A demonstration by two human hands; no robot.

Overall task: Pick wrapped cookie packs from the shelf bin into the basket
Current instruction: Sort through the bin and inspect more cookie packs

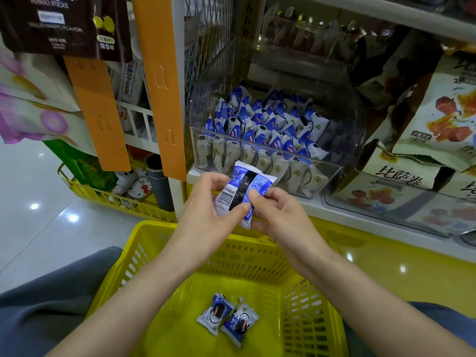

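Pinching crinkly cookie pack (244,186) | left hand (203,212), right hand (283,215) | slotted basket (247,261) below

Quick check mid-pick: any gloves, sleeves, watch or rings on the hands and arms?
None visible. The left hand and right hand are bare, without gloves, rings or watch; both forearms are uncovered to the frame edge, no sleeve showing.
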